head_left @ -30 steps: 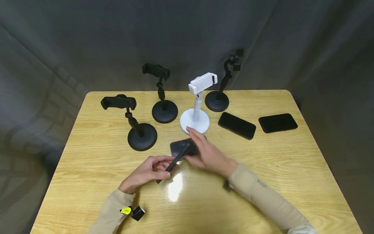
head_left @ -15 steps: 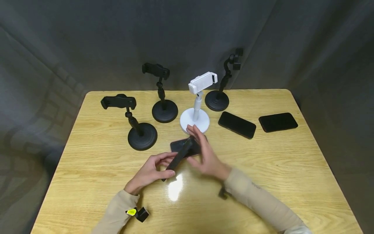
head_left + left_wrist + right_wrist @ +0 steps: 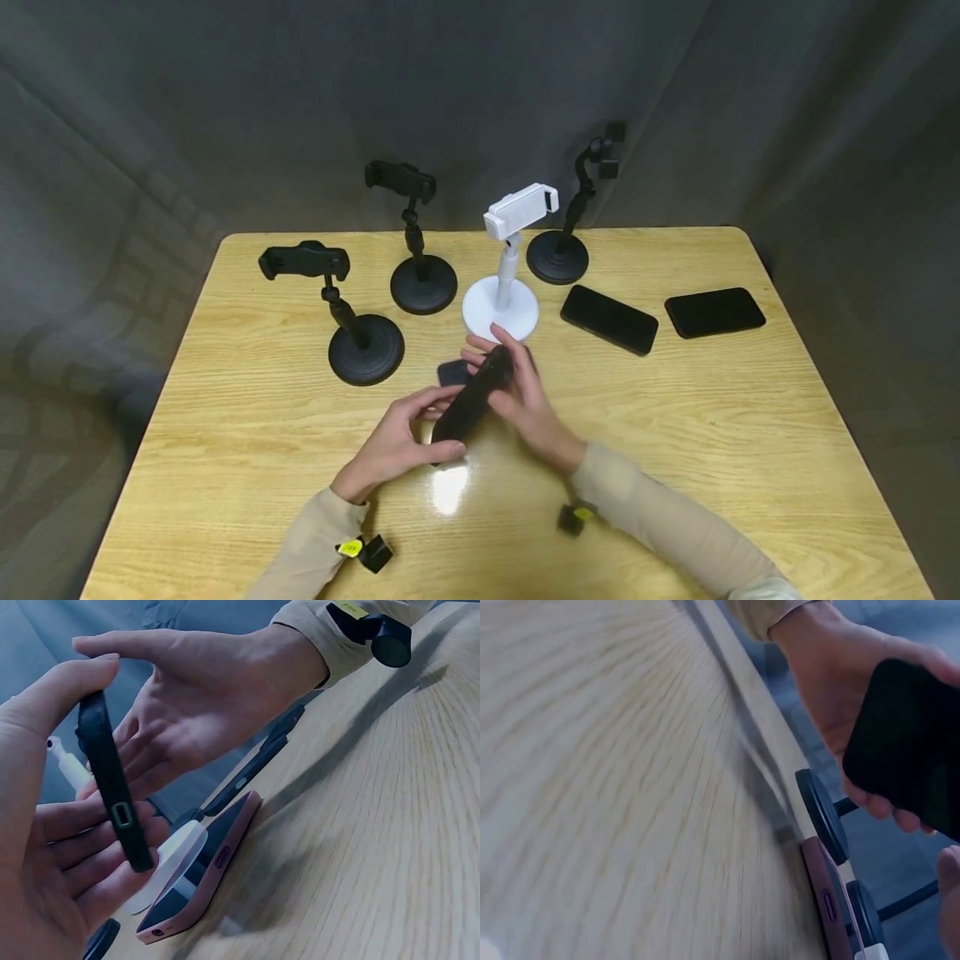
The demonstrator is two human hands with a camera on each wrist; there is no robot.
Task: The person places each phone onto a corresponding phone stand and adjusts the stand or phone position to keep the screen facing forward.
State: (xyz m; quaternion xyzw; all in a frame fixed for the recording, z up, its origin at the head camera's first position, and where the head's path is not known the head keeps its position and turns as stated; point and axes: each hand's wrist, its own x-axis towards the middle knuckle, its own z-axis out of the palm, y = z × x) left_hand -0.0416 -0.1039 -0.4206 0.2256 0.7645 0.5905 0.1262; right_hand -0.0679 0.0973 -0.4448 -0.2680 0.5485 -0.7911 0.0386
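My left hand [image 3: 393, 450] grips a black smartphone [image 3: 468, 404] by its edges, thumb on one side and fingers on the other, tilted above the table. In the left wrist view its end with a charging port [image 3: 121, 815] faces the camera. My right hand [image 3: 534, 412] is at the phone's far end, thumb spread and fingers extended behind it. Below lies a phone in a pink case [image 3: 214, 874], mostly hidden by the hands in the head view. Just beyond stands a white phone stand [image 3: 504, 304] with its clamp up.
Black phone stands rise at the left [image 3: 365, 350], back middle [image 3: 423, 287] and back right [image 3: 557, 258] of the wooden table [image 3: 712, 483]. Two dark phones lie on the right, one angled [image 3: 609, 320] and one farther out [image 3: 715, 313]. A dark curtain [image 3: 300, 108] hangs behind.
The black phone has turned from edge-on to showing more of its broad face. Both hands have shifted slightly, the left one rightward, and the right hand's fingers have spread behind the phone.
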